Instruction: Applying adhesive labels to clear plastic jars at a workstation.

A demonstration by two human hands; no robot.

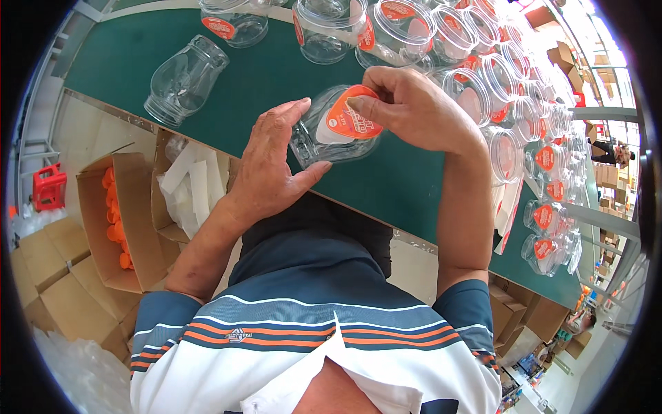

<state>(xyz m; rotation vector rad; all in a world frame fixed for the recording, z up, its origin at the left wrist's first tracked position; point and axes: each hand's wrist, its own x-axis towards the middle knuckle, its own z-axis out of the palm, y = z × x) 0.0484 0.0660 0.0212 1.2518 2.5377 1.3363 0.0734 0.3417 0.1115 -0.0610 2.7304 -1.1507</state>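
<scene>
over a green table (269, 72), the left hand (270, 155) grips a clear jar (345, 150) between fingers and thumb while the right hand (422, 107) pinches its orange label (347, 123) by the edge, which could crease or set crooked should the jar roll in that seemingly light hold.

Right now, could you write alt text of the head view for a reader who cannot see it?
A person's left hand holds a clear jar at a green table while the right hand has its thumb on the jar's orange label. More jars, many orange-labelled, crowd the far and right sides; another jar with no visible label lies at left.
</scene>
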